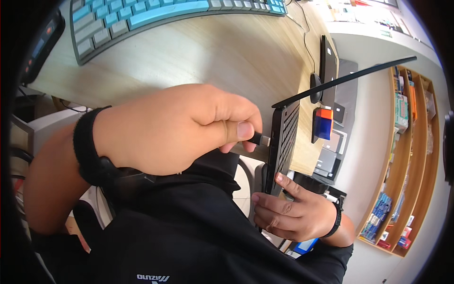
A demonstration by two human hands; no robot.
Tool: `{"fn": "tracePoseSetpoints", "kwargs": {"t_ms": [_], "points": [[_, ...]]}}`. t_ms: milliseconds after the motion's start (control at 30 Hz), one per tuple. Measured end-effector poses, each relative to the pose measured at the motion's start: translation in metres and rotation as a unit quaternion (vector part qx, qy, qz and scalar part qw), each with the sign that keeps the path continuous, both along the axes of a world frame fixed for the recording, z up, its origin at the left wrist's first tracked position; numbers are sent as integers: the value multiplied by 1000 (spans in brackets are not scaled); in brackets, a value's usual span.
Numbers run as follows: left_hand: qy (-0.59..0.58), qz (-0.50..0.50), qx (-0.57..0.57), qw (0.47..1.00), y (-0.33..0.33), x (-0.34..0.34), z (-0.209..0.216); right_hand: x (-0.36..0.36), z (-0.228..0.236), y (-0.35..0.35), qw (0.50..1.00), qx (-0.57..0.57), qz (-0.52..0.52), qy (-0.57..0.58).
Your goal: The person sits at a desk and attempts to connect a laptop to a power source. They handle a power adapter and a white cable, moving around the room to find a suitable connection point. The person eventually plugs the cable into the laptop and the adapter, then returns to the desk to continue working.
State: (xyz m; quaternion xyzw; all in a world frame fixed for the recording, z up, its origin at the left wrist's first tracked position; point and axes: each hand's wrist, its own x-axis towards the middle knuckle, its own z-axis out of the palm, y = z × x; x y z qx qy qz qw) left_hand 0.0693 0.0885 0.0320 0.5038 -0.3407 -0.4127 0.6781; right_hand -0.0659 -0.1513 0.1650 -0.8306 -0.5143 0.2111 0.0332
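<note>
Between the thumb and fingers of my left hand [189, 125] is a small black USB plug [265, 141] with a bare metal end. That end points at the side edge of a black laptop [279, 137], right beside it; whether it touches cannot be made out. The rest of the plug is hidden in my hand, so a cable or a stick cannot be told apart. The laptop stands with its screen [350, 77] unfolded, seen nearly edge-on. My right hand [300, 208] grips the laptop's near corner, one finger on top and the others along the edge.
A blue and grey keyboard [165, 19] lies on the wooden desk [189, 61]. A dark device [45, 45] sits at the far left. Beyond the laptop are a black mouse [315, 87] and an orange and blue block [324, 124]. Wooden shelves [402, 180] hold boxes at the right.
</note>
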Motion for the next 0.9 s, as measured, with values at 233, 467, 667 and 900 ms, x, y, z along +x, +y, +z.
{"fn": "tracePoseSetpoints", "kwargs": {"t_ms": [233,467,667,900], "points": [[43,11,-2,999,3,-6,-3,-1,-6,4,1000,22,-13,6],[-109,62,130,984,22,-11,6,0,-15,25,1000,11,5,-3],[-116,93,192,970,26,-18,3,1,-30,33,1000,5,22,-15],[-127,123,221,959,23,-31,-3,0,-37,32,999,11,31,-5]]}}
